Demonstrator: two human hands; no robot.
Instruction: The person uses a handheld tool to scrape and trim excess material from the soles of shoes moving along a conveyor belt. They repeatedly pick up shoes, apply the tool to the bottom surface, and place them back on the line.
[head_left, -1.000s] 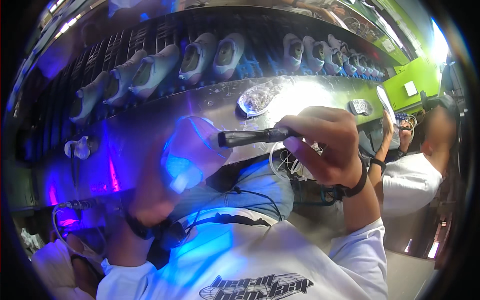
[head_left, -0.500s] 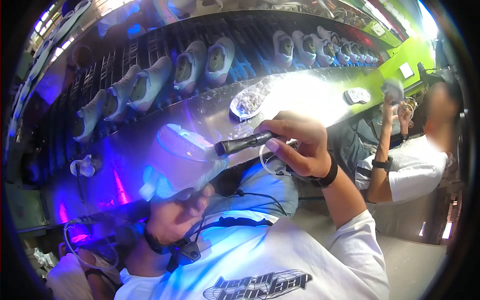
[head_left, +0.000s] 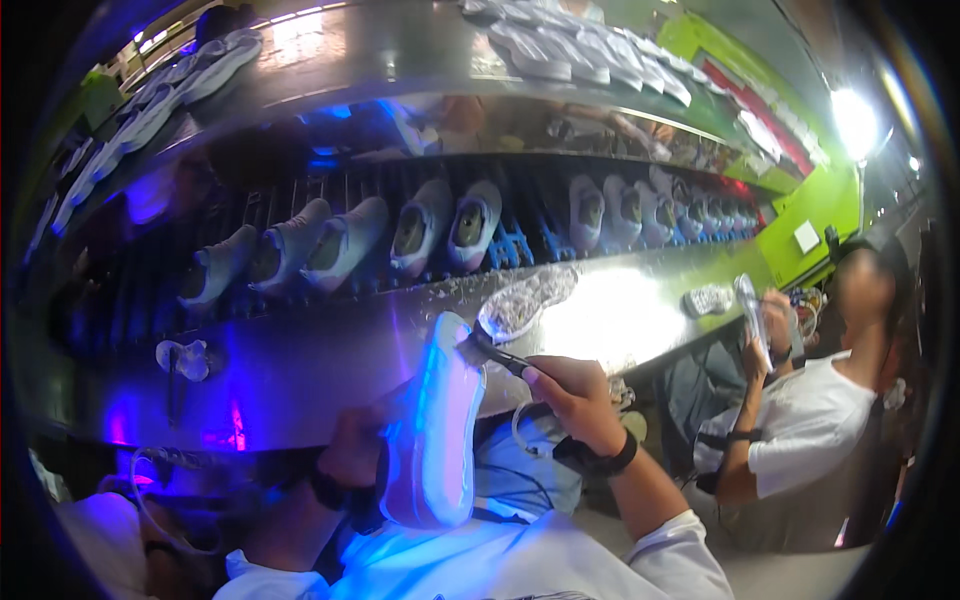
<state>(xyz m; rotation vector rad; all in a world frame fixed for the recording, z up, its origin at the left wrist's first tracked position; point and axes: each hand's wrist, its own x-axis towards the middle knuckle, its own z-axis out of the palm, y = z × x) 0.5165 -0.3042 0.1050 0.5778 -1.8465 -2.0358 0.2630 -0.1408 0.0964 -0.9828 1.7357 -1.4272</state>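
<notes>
The left hand [head_left: 352,455] was closed around a white moulded shoe sole [head_left: 435,430], holding it upright just below the long shiny metal workbench [head_left: 330,350]. The right hand [head_left: 572,395] was closed around a dark-handled brush [head_left: 492,352], its tip touching the sole's upper edge beside the bench's near rim. The stroke would have gone best with the sole held steady and the brush drawn lightly along the edge, away from the holding fingers.

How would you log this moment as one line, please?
left hand: holds white shoe sole-up | right hand: holds brush, tip at shoe's edge | metal bench behind
</notes>
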